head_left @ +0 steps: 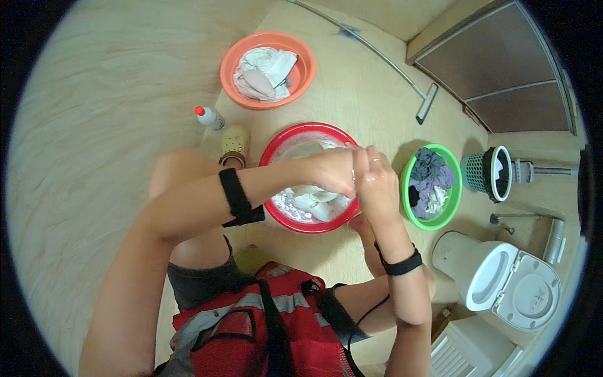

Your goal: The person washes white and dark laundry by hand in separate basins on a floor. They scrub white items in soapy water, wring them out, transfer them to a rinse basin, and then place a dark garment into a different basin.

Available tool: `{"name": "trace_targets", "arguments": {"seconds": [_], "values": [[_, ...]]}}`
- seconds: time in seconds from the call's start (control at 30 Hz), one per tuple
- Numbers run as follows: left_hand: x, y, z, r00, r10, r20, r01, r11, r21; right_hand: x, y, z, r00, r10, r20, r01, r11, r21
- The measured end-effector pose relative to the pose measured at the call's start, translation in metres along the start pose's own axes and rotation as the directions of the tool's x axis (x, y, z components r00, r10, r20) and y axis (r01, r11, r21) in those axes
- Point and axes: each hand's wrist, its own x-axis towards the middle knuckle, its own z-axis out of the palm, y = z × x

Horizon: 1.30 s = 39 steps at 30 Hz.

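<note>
Both my hands meet above the right side of a red basin [281, 219] of sudsy water. My left hand [333, 171] is closed, its knuckles against my right hand [375, 179], whose fingers are curled as well. A thin pale edge shows between them, but what they grip is hidden. White cloth [317, 204] lies bunched in the foamy water right below, partly covered by my left hand and forearm. My right hand looks wet.
Beyond stands an orange basin [229, 80] with white laundry, near a white bottle with a red cap [210, 117]. To the right are a green basin [457, 200] of dark clothes, a bin [477, 172] and a toilet [461, 257]. A floor squeegee [427, 103] leans behind.
</note>
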Motion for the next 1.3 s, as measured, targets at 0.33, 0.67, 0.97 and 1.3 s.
{"name": "trace_targets", "arguments": {"seconds": [0.33,0.67,0.97,1.3], "values": [[-0.009,0.004,0.003,0.972,-0.224,-0.071,0.225,0.806,0.548,0.003,-0.012,0.010,0.919,0.284,0.274,-0.303,0.953,0.025],[-0.015,0.001,0.001,0.994,-0.068,-0.085,0.105,0.799,0.592,0.001,0.003,0.014,0.908,0.125,0.401,-0.299,0.862,0.410],[0.002,0.018,-0.042,0.969,-0.192,-0.157,0.045,0.759,-0.650,0.004,0.035,-0.016,0.941,0.198,0.276,-0.302,0.113,0.947],[0.013,0.038,-0.052,0.969,-0.024,-0.245,-0.179,0.614,-0.768,0.024,0.017,0.027,0.830,0.050,0.556,-0.521,-0.289,0.803]]}}
